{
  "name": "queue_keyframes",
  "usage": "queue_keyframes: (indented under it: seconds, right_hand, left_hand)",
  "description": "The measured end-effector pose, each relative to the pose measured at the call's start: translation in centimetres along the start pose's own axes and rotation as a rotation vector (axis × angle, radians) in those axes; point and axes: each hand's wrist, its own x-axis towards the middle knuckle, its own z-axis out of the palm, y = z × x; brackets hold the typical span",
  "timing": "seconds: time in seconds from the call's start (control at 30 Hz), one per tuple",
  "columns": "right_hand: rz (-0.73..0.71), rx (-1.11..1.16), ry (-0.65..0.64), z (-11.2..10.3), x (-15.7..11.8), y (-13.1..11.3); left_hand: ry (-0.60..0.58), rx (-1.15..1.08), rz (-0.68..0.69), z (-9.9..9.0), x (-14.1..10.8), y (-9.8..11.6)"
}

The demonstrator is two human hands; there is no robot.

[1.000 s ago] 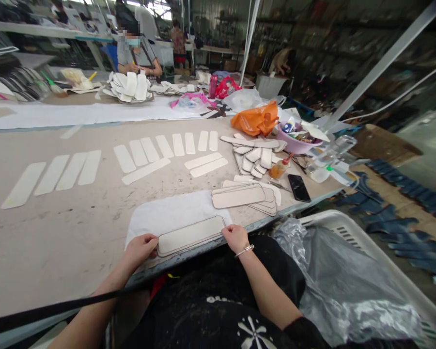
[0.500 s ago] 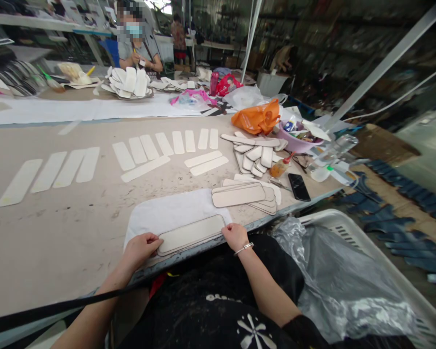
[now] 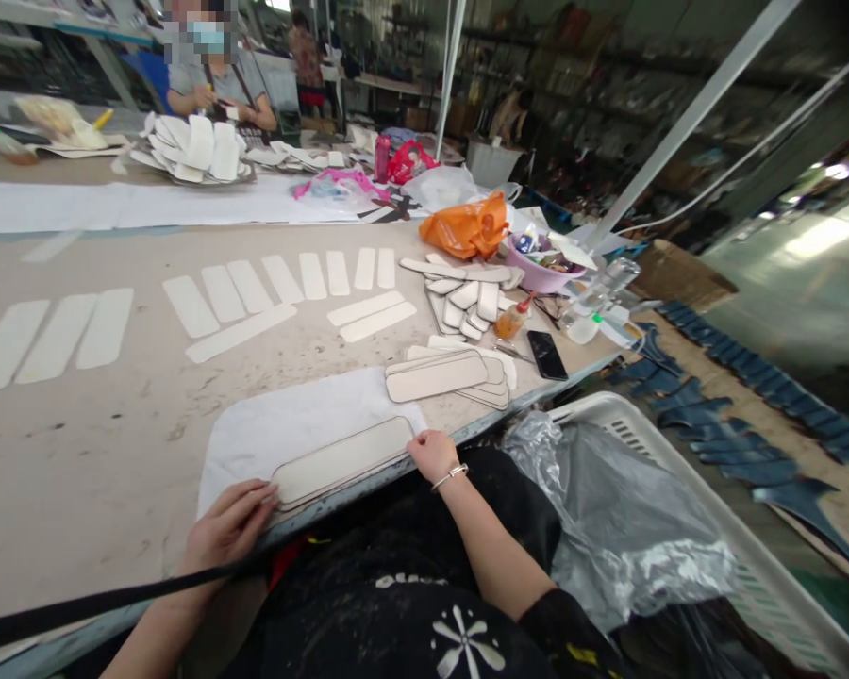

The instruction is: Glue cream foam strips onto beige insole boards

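A long cream strip [image 3: 343,460] with rounded ends and a dark edge lies along the table's front edge, over at least one similar strip. My right hand [image 3: 433,455] pinches its right end between thumb and fingers. At the opposite end, my left hand [image 3: 230,521] grips the corner with fairly straight fingers; the underside of that grip is hidden. Beneath the strips spreads a white sheet [image 3: 237,434]. Just beyond my right hand, a pile of similar strips [image 3: 435,377] overlaps the sheet's corner.
Rows of pale pieces [image 3: 241,288] lie across the table [image 3: 148,415]. Farther right are small edged pieces [image 3: 467,302], a glue bottle [image 3: 513,319], a phone [image 3: 547,355], an orange bag [image 3: 467,226] and a lilac basin [image 3: 544,273]. A plastic-lined crate [image 3: 608,405] stands below. A co-worker [image 3: 219,90] sits opposite.
The view has swung right, so the table's contents appear farther left. My left fingers have straightened somewhat at the strip's end. My right hand keeps its pinch.
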Motion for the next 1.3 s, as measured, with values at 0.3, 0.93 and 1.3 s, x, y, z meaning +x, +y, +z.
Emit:
queue_keyframes:
  seconds: [0.3,0.93,1.3]
  right_hand:
    - [-0.021,-0.034,-0.028,-0.2,0.0,-0.1]
    - [-0.014,-0.042,-0.012,-0.4,0.1,-0.3]
    - [-0.443,-0.045,0.199,-1.2,-4.1,-2.1]
  left_hand:
    - [-0.073,0.078,0.317,0.1,-0.2,0.2]
    - [-0.095,0.038,0.263,0.6,-0.8,-1.3]
    - [-0.073,0.050,0.290,0.6,-0.5,-0.6]
